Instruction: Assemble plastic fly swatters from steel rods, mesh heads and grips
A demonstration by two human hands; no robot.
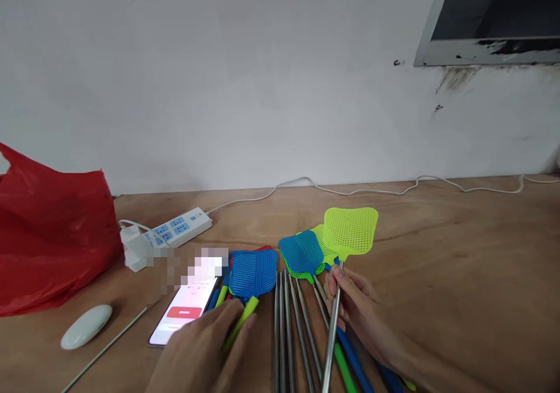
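Note:
My right hand (354, 299) is closed on a fly swatter with a yellow-green mesh head (350, 231), its metal rod (333, 329) slanting down toward me. At the lower middle, my left hand (205, 346) is closed around a yellow-green tube-shaped handle (240, 323), whose end sticks up between thumb and fingers. Just beyond it lie blue swatter heads (254, 272) with red ones under them. Beneath the held swatter, a blue swatter head (301, 252) rests on green and yellow ones. Several bare metal rods (286, 329) lie side by side between my hands.
Left of my left hand lies a lit phone (188, 305). Farther left are a white oval object (86, 326), a red plastic bag (52, 235) and a power strip (179, 228) with a plugged-in white adapter (135, 247). A white cable (359, 192) runs along the wall.

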